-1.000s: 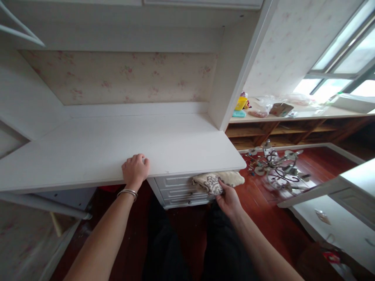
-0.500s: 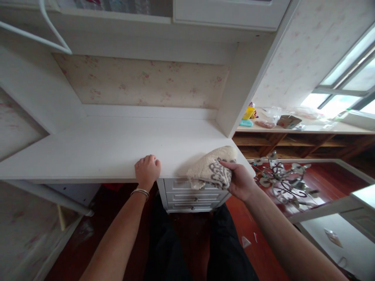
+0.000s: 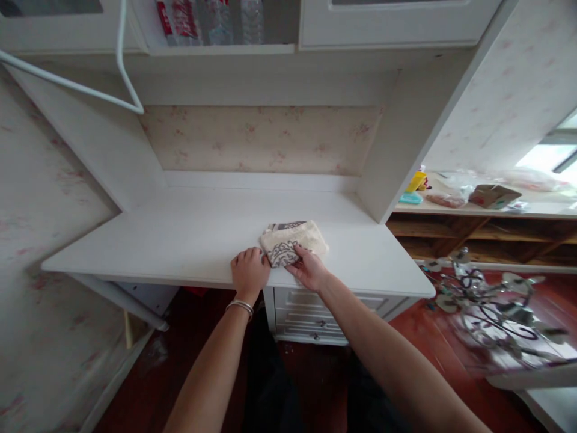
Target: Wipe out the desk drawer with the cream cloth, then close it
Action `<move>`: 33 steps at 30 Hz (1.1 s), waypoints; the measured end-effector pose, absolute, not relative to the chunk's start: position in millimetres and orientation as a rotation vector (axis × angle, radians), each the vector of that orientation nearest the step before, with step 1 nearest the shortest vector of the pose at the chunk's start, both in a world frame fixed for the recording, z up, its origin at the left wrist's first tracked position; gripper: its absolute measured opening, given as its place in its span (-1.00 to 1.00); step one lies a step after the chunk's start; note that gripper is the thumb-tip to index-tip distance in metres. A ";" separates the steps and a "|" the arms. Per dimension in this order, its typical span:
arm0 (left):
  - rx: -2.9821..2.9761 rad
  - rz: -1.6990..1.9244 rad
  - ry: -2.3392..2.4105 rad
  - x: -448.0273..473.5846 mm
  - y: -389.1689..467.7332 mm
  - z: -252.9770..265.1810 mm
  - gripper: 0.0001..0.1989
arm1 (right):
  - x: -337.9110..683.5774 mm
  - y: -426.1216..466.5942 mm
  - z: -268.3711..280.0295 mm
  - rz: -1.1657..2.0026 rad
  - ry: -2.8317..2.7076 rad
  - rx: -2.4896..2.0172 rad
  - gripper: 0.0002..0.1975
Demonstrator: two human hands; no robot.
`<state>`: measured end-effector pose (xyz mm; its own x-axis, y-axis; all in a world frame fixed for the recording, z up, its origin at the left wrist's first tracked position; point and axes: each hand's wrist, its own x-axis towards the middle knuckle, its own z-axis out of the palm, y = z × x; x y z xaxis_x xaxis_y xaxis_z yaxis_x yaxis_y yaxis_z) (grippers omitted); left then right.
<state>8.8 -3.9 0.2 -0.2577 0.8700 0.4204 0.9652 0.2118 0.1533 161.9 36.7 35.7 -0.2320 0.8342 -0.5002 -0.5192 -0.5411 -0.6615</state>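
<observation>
My right hand [image 3: 309, 269] is closed on a folded cream towel [image 3: 297, 240] with a dark grey pattern, its thumb on top. The towel lies on the white desktop [image 3: 202, 234] near the front edge. Just left of it, my left hand [image 3: 250, 272] rests at the desk's front edge with its fingers curled. Its thumb side meets the towel's left corner; whether it grips anything is hidden. Two thin bracelets [image 3: 241, 307] circle the left wrist.
White drawers [image 3: 311, 319] sit under the desk. A shelf unit with bottles [image 3: 219, 23] rises above, and a white bent rod [image 3: 124, 60] hangs at upper left. To the right are a low wooden shelf [image 3: 451, 228] and a chandelier [image 3: 496, 313] on the red floor.
My right hand has brought the towel leftward from the desk's right end to beside my left hand. The towel now lies flatter. The view has shifted left.
</observation>
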 end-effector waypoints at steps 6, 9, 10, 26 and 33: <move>-1.758 -0.572 -2.283 8.7 -2.6 -2.6 -0.73 | 222.5 20.2 43.7 2.035 -1.154 -1.437 -0.70; -1.756 -0.622 -2.372 3.2 2.5 -2.9 -0.69 | 252.2 27.6 51.9 1.650 -1.343 -1.488 -0.80; -1.759 -0.647 -2.427 0.5 5.2 -1.7 -0.67 | 259.8 33.0 52.7 1.498 -1.355 -1.487 -0.84; -1.904 -1.495 -2.346 2.9 58.4 28.7 -0.71 | 247.3 119.1 20.1 0.853 -1.618 -1.611 -0.80; -1.751 -1.536 -2.420 11.1 95.6 26.5 -0.61 | 239.5 141.9 1.7 0.759 -1.439 -1.533 -0.66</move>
<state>11.1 95.6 26.5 -0.4393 0.8408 0.3163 0.6440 0.0493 0.7635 239.5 141.9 1.7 0.1434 0.9810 0.1303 0.4463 0.0534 -0.8933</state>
